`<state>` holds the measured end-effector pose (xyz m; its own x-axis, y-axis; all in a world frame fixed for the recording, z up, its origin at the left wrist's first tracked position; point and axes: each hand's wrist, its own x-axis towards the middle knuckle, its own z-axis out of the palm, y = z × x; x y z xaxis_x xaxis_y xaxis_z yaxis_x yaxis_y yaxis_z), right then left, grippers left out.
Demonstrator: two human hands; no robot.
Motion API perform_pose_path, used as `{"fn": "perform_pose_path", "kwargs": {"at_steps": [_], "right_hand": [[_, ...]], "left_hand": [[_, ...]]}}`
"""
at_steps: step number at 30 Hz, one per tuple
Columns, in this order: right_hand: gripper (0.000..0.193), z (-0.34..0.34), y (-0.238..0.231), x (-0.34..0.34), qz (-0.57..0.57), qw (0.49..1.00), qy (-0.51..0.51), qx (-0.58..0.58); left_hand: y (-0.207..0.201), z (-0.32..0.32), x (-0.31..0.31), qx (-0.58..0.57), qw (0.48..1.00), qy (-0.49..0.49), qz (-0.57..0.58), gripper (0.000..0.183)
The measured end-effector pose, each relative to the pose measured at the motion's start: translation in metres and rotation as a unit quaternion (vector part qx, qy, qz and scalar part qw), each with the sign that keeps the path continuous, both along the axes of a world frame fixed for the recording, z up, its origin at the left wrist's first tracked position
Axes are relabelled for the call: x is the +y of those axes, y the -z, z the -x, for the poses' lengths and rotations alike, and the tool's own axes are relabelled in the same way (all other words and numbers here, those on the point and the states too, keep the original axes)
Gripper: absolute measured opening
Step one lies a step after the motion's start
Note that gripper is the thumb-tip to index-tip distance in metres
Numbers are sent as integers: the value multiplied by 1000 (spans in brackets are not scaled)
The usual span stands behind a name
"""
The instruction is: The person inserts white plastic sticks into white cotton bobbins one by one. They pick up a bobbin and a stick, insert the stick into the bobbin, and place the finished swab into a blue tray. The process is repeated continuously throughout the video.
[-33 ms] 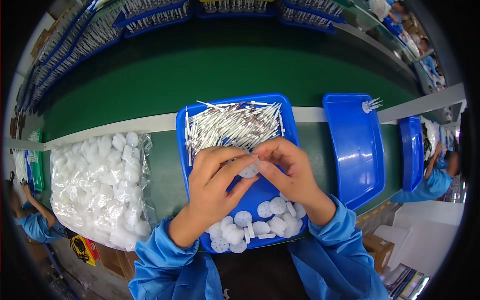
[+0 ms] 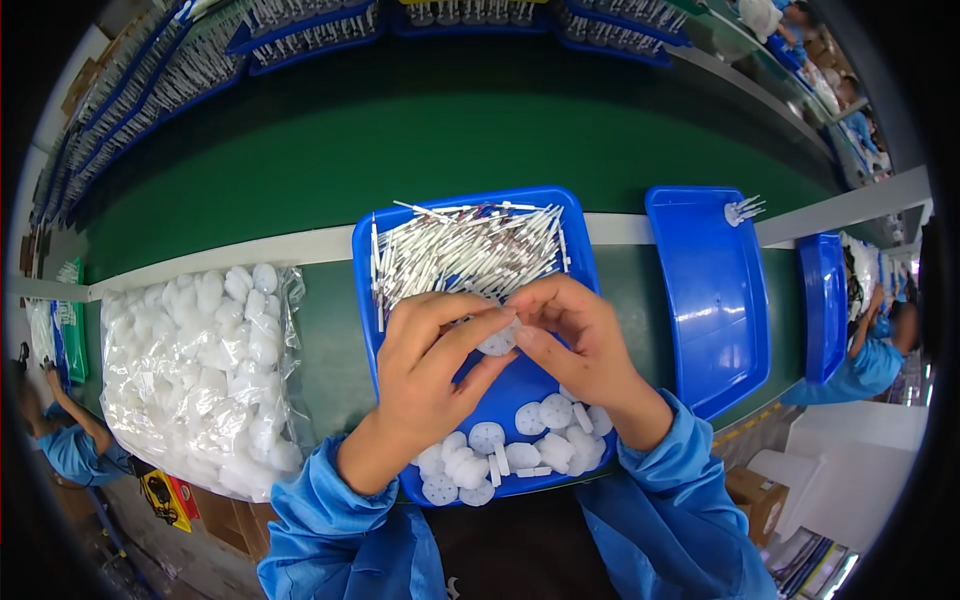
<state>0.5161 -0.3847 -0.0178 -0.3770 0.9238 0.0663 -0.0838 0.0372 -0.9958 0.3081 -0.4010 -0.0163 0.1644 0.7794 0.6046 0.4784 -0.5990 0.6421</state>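
Note:
Over the middle of a blue tray (image 2: pixel 588 262), my two hands meet at a small round white disc with little holes (image 2: pixel 497 342). My left hand (image 2: pixel 425 350) pinches the disc between thumb and fingers. My right hand (image 2: pixel 580 345) is closed at the disc's upper right edge, thumb and fingertips together; what lies between them is hidden. Thin white sticks (image 2: pixel 470 245), some with brownish parts, fill the tray's far half. More perforated white discs (image 2: pixel 487 437) lie heaped along its near edge, some flat and some on edge.
A clear bag packed with white discs (image 2: pixel 200 370) lies at left. To the right is another blue tray (image 2: pixel 712 310), with one disc bearing several upright sticks (image 2: pixel 742 210) at its far corner. Loaded blue racks (image 2: pixel 310 40) stand beyond the green bench (image 2: pixel 450 130). Co-workers' arms (image 2: pixel 865 365) show at both sides.

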Motion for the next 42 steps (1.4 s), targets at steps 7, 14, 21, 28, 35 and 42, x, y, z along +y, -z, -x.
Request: {"fn": "perform_pose_path", "kwargs": {"at_steps": [7,14,21,28,35,42], "right_hand": [[25,1,-6,0,-43,999,-10,8],[13,-4,-14,0,46,999,14,-20],[21,-28,-17,-9,-270,904,21,-330],[24,-26,-13,-18,-336,836,9,-434],[23,-27,-4,-18,-338,847,18,-410],[19,-25,-3,-18,-329,856,19,-399]], "left_hand": [[-3,0,0,20,999,-7,-28,53],[-3,1,-2,40,999,15,-10,63],[-12,3,-15,95,991,-9,98,64],[-7,7,-14,136,977,67,149,44],[-7,3,-1,163,966,80,184,28],[-11,5,-4,161,953,83,243,21]]}}
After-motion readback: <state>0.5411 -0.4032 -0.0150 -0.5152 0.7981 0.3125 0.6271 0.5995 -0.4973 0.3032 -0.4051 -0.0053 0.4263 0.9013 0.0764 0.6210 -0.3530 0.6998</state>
